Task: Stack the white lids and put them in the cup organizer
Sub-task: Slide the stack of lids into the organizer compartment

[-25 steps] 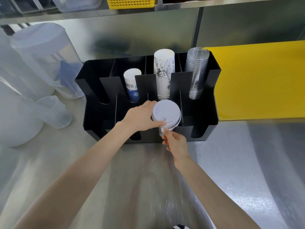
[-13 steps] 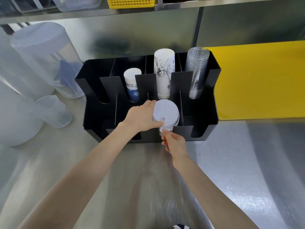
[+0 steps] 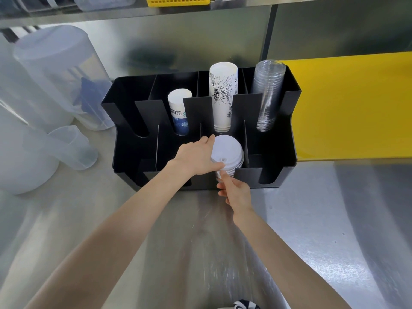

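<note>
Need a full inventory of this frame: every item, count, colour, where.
cup organizer: one, black, middle of the steel counter
white lids: one stack, white, front row, third slot from the left
printed paper cups: one tall stack, white with black drawing, back row
blue paper cups: one short stack, white and blue, back row
clear cups: one stack, back right slot
plastic jugs: several, frosted, left of organizer
board: one, yellow, right
basket: one, yellow, on the shelf above
left hand: on the lids' left side
right hand: at the stack's front base
</note>
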Motion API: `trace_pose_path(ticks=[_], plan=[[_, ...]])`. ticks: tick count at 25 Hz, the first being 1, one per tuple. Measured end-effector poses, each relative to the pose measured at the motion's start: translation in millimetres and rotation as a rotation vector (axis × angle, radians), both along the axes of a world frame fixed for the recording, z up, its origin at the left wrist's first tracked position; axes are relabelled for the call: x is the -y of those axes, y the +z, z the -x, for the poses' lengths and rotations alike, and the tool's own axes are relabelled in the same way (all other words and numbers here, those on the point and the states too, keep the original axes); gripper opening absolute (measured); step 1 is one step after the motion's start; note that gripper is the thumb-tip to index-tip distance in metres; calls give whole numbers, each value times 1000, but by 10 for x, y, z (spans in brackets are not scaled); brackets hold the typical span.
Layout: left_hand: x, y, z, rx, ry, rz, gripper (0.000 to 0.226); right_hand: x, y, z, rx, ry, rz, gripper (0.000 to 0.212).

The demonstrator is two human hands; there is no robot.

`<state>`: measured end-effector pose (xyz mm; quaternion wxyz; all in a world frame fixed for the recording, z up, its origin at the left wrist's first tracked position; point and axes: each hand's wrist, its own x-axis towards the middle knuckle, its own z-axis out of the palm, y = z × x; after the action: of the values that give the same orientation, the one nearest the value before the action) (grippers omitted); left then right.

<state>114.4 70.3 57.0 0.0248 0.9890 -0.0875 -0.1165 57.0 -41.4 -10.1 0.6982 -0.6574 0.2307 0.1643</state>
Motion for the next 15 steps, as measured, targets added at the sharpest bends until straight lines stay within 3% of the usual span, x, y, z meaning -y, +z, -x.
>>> trace_pose_path(ticks=[15], plan=[[21,-13,22,-28,1,14,69,22,-48,1,4,15,1,31]])
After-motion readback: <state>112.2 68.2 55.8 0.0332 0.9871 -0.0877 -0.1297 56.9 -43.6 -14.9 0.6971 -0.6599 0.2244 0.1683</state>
